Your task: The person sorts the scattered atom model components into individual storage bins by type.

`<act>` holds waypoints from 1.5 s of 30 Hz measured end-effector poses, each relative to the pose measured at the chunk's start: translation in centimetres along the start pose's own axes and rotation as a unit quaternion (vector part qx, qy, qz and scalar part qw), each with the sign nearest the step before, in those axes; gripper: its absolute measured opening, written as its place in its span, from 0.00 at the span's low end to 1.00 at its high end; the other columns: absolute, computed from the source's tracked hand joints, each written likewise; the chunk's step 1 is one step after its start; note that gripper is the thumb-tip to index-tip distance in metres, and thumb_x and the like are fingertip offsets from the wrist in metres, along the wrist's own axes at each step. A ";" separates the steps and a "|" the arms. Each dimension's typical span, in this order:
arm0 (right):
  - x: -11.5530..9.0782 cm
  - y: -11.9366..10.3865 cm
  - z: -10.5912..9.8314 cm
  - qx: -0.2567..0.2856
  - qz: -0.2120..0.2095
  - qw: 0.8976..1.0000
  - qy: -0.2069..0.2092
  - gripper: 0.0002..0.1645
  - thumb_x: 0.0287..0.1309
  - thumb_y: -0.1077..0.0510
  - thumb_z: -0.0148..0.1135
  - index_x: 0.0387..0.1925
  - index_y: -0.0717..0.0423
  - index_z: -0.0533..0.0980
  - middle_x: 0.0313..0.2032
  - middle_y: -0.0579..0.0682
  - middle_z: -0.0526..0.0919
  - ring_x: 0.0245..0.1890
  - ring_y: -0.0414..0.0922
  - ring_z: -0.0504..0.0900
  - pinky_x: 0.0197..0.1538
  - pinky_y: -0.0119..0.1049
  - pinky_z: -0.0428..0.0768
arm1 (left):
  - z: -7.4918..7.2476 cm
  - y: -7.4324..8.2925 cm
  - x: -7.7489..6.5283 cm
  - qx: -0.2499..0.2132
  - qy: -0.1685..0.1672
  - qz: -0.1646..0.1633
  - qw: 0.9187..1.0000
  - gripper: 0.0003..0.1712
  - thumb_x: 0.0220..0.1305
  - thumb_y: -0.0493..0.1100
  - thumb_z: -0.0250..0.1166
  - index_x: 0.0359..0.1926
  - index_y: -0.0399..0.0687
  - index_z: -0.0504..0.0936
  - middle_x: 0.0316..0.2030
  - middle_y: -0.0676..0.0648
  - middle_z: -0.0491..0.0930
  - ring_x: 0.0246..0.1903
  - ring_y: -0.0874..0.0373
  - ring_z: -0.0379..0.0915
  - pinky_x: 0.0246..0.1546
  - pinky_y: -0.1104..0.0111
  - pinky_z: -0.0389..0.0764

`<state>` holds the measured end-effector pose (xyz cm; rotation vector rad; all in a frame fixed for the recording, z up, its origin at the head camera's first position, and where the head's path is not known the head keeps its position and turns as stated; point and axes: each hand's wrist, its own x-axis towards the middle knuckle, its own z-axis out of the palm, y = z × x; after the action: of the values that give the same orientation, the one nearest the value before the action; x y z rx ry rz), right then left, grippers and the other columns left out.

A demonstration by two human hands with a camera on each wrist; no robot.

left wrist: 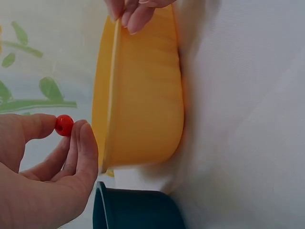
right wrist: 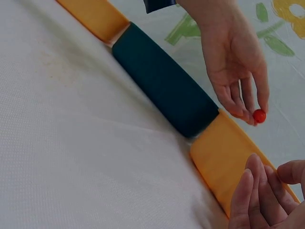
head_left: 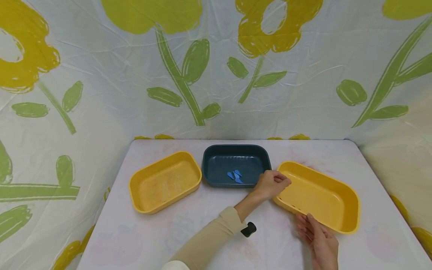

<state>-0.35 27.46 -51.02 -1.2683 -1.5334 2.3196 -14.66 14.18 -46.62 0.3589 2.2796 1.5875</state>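
Observation:
My left hand (head_left: 271,183) pinches a small round red bead (left wrist: 64,125) between thumb and fingertips. It hovers over the left end of the right-hand yellow bin (head_left: 349,202), near the dark teal bin (head_left: 236,184). The bead has a dark hole, seen in the left wrist view; the head view hides it behind the fingers. My right hand (head_left: 318,240) grips the near rim of the same yellow bin, thumb on the rim and fingers against the outer wall. Several blue drop-shaped pieces (head_left: 237,180) lie in the teal bin.
Another yellow bin (head_left: 145,204) stands at the left, angled, with faint pale strips (head_left: 177,183) on its floor. All three bins stand in a row on a white-covered table (head_left: 135,240). A flower-printed cloth (head_left: 118,93) rises behind. A black knob (head_left: 248,229) shows beside the left sleeve.

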 end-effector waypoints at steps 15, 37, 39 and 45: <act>0.0 -0.1 0.0 -0.001 -0.006 1.000 -0.007 0.12 0.54 0.42 0.66 0.33 0.43 0.85 0.33 0.42 0.87 0.32 0.41 0.86 0.35 0.34 0.83 | 2.2 1.0 0.9 0.079 -0.020 0.003 0.997 0.08 0.58 0.49 0.67 0.31 0.51 0.85 0.22 0.61 0.76 0.23 0.71 0.70 0.26 0.80 0.72; 0.1 0.1 -0.2 0.001 -0.014 1.000 -0.019 0.10 0.55 0.43 0.65 0.31 0.42 0.85 0.31 0.40 0.87 0.30 0.40 0.85 0.35 0.33 0.83 | 5.2 1.1 1.4 0.297 -0.088 0.035 0.950 0.09 0.60 0.48 0.65 0.26 0.52 0.81 0.18 0.60 0.72 0.19 0.70 0.66 0.20 0.82 0.65; 0.0 0.1 -0.3 0.000 -0.014 1.000 -0.023 0.11 0.55 0.43 0.64 0.31 0.42 0.85 0.31 0.40 0.87 0.30 0.40 0.85 0.35 0.33 0.83 | 5.4 1.1 1.4 0.318 -0.097 0.038 0.942 0.10 0.60 0.48 0.65 0.25 0.52 0.80 0.17 0.59 0.70 0.18 0.69 0.65 0.19 0.81 0.65; -0.1 0.0 -0.1 -0.008 -0.003 1.000 -0.012 0.12 0.55 0.42 0.65 0.30 0.42 0.86 0.30 0.40 0.87 0.30 0.40 0.85 0.34 0.33 0.83 | 6.1 0.9 1.6 0.366 -0.115 0.028 0.923 0.10 0.59 0.49 0.65 0.24 0.53 0.80 0.17 0.59 0.71 0.17 0.67 0.66 0.18 0.78 0.66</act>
<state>-0.24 27.53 -50.96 -1.2427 -1.5642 2.3321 -13.61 20.31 -47.97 0.7475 2.5952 0.5971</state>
